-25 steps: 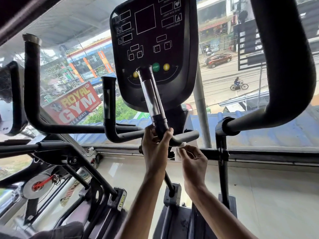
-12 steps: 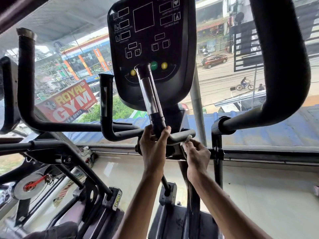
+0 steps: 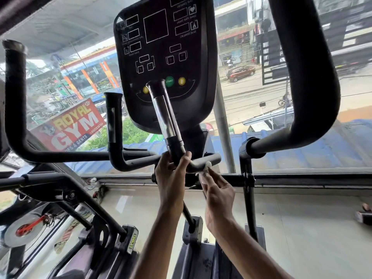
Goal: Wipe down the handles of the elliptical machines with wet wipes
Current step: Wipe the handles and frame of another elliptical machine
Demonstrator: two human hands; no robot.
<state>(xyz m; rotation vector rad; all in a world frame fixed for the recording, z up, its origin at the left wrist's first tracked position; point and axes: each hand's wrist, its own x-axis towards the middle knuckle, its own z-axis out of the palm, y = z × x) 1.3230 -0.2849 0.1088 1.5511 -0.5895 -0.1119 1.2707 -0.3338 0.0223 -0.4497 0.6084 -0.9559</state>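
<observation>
Plainly, the left hand [image 3: 171, 178] gripped the foot of the middle handle [image 3: 164, 117], under the console [image 3: 181, 101], while the right hand [image 3: 218, 191] pinched a small wipe [image 3: 203, 170] against its bend. Bunched so small, the wipe could have slipped free or missed the far side.

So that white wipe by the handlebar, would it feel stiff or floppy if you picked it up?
Probably floppy: the wipe is crumpled and bunched in the fingers of the right hand, folding against the black handle. It is likely very light, since fingertips alone pinch it. It may cling rather than slide, though wetness can't be seen here.
</observation>
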